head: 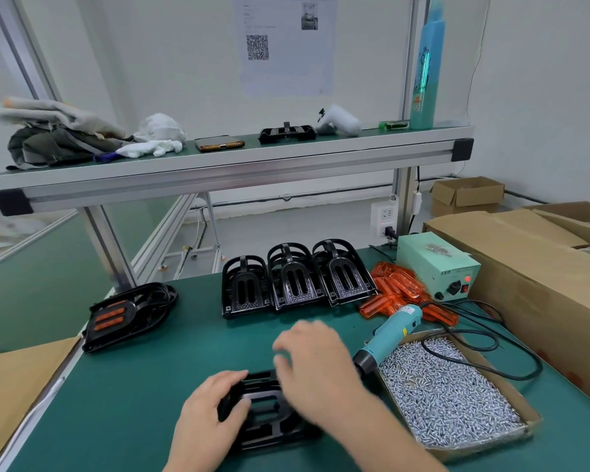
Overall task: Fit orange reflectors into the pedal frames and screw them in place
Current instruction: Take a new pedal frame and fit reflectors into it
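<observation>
Pedal frame [263, 413], black plastic, lies flat on the green worktop [116, 403] near the bottom of the head view, right in front of us. The left hand [208, 407] takes its left end. The grip is clamped on the frame, thumb on the rim and fingers curled over the far edge. The right hand [315, 366] hangs over the frame's right half with fingers bent downwards. It is blurred, so we cannot tell whether its grip is closed on anything or touches the frame.

Farther back, at the middle of the worktop, we see three more black frames [293, 281] standing in a row, touching one another. Just right of that row lies a loose pile of orange reflectors [397, 287]. Across the near edge of the pile rests a light blue electric screwdriver [390, 333]. Its dark tip points toward us and reaches the corner of a shallow cardboard tray [533, 420] heaped with small silver screws [450, 390]. Behind the reflectors stands a pale green power box [433, 260] with a red light lit. A large cardboard box [525, 267] fills the right side.

At the far left, near the worktop's edge, lies a finished frame [126, 315] with two orange strips showing in its slots.

Above, a metal shelf [218, 165] carries bundled cloth [58, 134], white gloves [150, 149], a phone [219, 143] and a spare frame [286, 132].
</observation>
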`<state>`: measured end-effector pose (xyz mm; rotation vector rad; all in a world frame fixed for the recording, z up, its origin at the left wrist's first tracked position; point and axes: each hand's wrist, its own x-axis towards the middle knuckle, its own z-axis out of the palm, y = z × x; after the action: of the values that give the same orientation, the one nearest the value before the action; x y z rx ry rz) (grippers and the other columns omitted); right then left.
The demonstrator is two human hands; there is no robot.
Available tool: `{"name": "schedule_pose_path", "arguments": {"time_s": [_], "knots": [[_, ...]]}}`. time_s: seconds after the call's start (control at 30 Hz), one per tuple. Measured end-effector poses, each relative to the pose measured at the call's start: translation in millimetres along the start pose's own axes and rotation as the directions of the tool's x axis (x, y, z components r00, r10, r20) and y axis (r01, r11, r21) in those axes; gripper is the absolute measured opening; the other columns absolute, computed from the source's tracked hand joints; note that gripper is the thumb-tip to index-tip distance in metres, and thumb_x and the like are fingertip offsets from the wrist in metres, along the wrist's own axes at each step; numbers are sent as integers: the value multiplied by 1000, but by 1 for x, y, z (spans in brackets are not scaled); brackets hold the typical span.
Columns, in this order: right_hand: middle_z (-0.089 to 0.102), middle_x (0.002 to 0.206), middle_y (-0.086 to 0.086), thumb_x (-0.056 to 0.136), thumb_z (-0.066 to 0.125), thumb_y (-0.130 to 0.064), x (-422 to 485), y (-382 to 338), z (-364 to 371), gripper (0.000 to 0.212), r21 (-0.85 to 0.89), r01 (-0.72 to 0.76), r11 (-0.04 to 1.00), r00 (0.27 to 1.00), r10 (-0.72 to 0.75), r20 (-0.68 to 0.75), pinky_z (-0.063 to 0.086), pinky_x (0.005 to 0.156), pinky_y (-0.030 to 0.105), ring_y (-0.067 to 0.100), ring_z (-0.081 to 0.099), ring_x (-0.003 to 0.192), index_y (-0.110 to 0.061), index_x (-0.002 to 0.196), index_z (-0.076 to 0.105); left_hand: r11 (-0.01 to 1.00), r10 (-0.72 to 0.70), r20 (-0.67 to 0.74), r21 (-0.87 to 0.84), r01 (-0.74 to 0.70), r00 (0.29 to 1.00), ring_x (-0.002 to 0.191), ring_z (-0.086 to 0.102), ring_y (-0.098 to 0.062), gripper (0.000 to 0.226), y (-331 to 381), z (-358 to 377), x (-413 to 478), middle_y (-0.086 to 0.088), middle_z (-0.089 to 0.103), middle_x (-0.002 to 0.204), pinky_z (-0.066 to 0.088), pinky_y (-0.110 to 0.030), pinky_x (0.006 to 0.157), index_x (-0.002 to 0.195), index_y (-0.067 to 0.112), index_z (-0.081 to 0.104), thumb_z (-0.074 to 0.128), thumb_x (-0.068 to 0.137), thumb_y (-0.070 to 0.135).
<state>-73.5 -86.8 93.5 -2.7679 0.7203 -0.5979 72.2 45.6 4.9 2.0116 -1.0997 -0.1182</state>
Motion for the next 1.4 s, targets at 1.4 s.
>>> {"name": "schedule_pose_path", "arguments": {"time_s": [1.4], "knots": [[59, 115, 7, 88, 62, -11, 74, 162, -10, 32, -357, -431, 829, 873, 483, 67, 43, 73, 36, 28, 58, 105, -17, 116, 48, 1000, -18, -25, 2, 18, 1000, 104, 57, 10, 38, -8, 1, 2, 39, 61, 106, 38, -10, 87, 97, 47, 71, 75, 85, 11]]}}
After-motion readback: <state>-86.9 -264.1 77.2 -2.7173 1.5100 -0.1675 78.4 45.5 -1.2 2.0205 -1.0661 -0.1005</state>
